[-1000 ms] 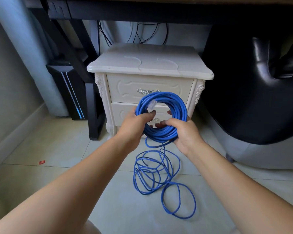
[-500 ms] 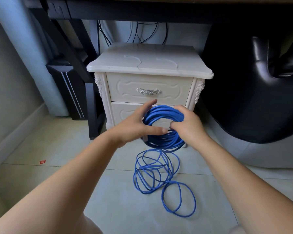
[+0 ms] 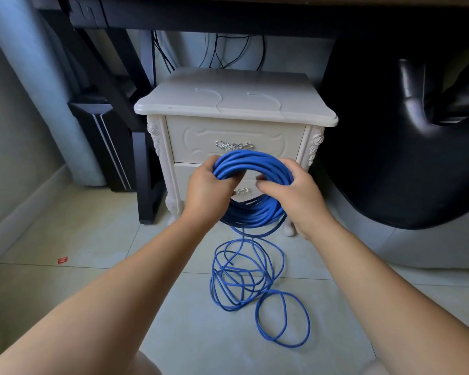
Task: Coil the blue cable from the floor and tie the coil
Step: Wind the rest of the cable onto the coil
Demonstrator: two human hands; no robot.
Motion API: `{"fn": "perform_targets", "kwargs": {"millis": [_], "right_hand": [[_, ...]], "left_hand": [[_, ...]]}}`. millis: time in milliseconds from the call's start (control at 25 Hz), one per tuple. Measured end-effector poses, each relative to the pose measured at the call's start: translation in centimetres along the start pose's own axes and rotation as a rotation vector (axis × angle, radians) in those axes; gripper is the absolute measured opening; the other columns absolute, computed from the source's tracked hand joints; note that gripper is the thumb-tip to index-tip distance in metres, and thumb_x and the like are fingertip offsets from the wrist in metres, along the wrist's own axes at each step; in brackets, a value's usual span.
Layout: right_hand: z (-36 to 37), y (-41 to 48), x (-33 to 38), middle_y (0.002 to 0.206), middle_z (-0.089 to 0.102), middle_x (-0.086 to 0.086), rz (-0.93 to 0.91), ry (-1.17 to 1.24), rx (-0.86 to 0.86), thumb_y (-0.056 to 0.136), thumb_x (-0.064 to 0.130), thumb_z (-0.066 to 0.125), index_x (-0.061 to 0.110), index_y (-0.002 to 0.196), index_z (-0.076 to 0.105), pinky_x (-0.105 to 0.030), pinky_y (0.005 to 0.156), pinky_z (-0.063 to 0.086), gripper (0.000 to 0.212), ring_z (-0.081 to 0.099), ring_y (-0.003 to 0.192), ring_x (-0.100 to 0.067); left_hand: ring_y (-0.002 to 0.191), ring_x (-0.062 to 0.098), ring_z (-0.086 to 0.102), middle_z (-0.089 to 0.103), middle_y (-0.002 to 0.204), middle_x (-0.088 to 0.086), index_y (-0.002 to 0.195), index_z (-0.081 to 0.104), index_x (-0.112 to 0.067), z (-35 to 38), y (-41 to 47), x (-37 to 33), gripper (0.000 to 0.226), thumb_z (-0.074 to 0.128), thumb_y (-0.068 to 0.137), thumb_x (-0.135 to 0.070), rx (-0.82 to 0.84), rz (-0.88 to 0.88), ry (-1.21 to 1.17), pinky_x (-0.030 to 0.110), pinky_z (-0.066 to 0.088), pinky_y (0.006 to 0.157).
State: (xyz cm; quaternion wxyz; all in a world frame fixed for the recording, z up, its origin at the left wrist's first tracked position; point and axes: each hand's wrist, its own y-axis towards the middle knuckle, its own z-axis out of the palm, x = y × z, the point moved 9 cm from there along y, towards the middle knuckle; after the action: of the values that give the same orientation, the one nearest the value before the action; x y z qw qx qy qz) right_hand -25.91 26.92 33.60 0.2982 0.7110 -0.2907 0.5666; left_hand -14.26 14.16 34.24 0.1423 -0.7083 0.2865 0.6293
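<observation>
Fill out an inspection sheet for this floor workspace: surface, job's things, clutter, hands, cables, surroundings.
Surface: pale tiled floor.
Job's things: blue cable coil held up in front of the nightstand; loose blue loops lie on the floor below, joined to the coil by a hanging strand.
Clutter: small red scrap on the floor at left.
Grippers: left hand grips the coil's left side; right hand grips its right side.
Cables: thin black wires hang behind the nightstand.
Surroundings: white nightstand, black desk leg, black computer tower, black padded seat.
</observation>
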Motion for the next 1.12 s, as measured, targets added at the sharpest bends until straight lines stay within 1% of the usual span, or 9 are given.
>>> {"fn": "perform_targets", "kwargs": {"millis": [160, 320, 520, 640, 720, 800, 880, 1040, 1120], "right_hand": [[1.8, -0.4, -2.6, 0.091, 0.071, -0.007, 0.176, 0.380, 0.008, 0.080, 0.002, 0.072, 0.019, 0.102, 0.062, -0.056, 0.092, 0.053, 0.029, 0.069, 0.092, -0.029], [3.7, -1.0, -3.0, 0.086, 0.069, -0.012, 0.236, 0.640, 0.047, 0.085, -0.003, 0.065, 0.019, 0.106, 0.059, -0.050, 0.090, 0.055, 0.031, 0.069, 0.088, -0.030], [2.3, -0.9, -4.6, 0.086, 0.063, -0.015, 0.298, 0.460, -0.124, 0.080, -0.007, 0.058, 0.020, 0.102, 0.060, -0.055, 0.089, 0.054, 0.035, 0.067, 0.080, -0.030], [0.7, -0.2, -3.9, 0.073, 0.065, -0.008, 0.248, 0.386, -0.185, 0.077, -0.007, 0.056, 0.022, 0.093, 0.060, -0.048, 0.085, 0.055, 0.034, 0.067, 0.075, -0.028], [-0.4, 0.2, -2.9, 0.062, 0.062, -0.001, 0.191, 0.264, -0.184, 0.070, -0.001, 0.057, 0.030, 0.087, 0.061, -0.038, 0.069, 0.055, 0.036, 0.066, 0.068, -0.025], [-0.9, 0.2, -1.7, 0.070, 0.062, -0.003, 0.145, 0.064, -0.119, 0.071, 0.002, 0.056, 0.035, 0.088, 0.061, -0.018, 0.043, 0.044, 0.038, 0.061, 0.064, -0.021], [-0.7, 0.1, -1.0, 0.077, 0.062, -0.001, 0.080, -0.120, -0.053, 0.078, -0.001, 0.053, 0.037, 0.090, 0.058, -0.013, 0.034, 0.034, 0.040, 0.062, 0.064, -0.021], [1.6, -0.4, 0.1, 0.083, 0.064, 0.004, -0.095, -0.363, 0.096, 0.079, -0.005, 0.053, 0.040, 0.088, 0.055, -0.029, 0.066, 0.047, 0.045, 0.060, 0.077, -0.021], [2.2, -0.3, -0.1, 0.087, 0.064, 0.003, -0.144, -0.445, 0.140, 0.079, -0.002, 0.054, 0.041, 0.093, 0.054, -0.034, 0.072, 0.048, 0.045, 0.059, 0.080, -0.021]], "left_hand": [[0.051, 0.005, 0.049, 0.054, 0.059, -0.009, 0.096, 0.066, -0.013, -0.7, -0.3, 0.2, 0.012, 0.069, 0.089, -0.022, -0.147, -0.069, -0.195, 0.027, 0.056, 0.058], [0.037, 0.005, 0.043, 0.048, 0.057, 0.001, 0.085, 0.059, -0.012, -0.2, -1.6, 2.3, 0.013, 0.066, 0.089, -0.022, -0.231, -0.271, -0.324, 0.016, 0.035, 0.040], [0.037, 0.006, 0.043, 0.054, 0.065, 0.004, 0.096, 0.058, -0.011, 1.7, -2.0, 3.6, 0.013, 0.062, 0.091, -0.022, -0.101, -0.373, -0.309, 0.017, 0.035, 0.038], [0.060, 0.014, 0.058, 0.064, 0.077, 0.005, 0.095, 0.059, -0.018, 2.1, -1.5, 3.3, 0.010, 0.065, 0.089, -0.023, 0.021, -0.335, -0.231, 0.024, 0.046, 0.056], [0.079, 0.015, 0.063, 0.067, 0.090, 0.002, 0.105, 0.061, -0.020, 1.7, -0.9, 2.6, 0.019, 0.068, 0.087, -0.022, 0.085, -0.273, -0.171, 0.025, 0.049, 0.071], [0.087, 0.008, 0.065, 0.067, 0.103, -0.004, 0.121, 0.057, -0.025, 1.2, -0.2, 1.3, 0.040, 0.071, 0.085, -0.016, 0.144, -0.141, -0.108, 0.018, 0.051, 0.074], [0.100, 0.002, 0.063, 0.062, 0.119, -0.006, 0.132, 0.051, -0.031, 1.1, 0.1, 0.1, 0.058, 0.074, 0.082, -0.012, 0.211, 0.016, 0.015, 0.015, 0.051, 0.082], [0.114, 0.001, 0.057, 0.053, 0.132, -0.008, 0.141, 0.040, -0.036, 1.9, -0.7, -0.2, 0.078, 0.075, 0.076, -0.009, 0.319, 0.158, 0.199, 0.017, 0.047, 0.093], [0.098, -0.001, 0.062, 0.063, 0.116, -0.011, 0.137, 0.047, -0.033, 2.0, -0.9, -0.1, 0.068, 0.072, 0.078, -0.010, 0.328, 0.152, 0.302, 0.013, 0.048, 0.081]]}}
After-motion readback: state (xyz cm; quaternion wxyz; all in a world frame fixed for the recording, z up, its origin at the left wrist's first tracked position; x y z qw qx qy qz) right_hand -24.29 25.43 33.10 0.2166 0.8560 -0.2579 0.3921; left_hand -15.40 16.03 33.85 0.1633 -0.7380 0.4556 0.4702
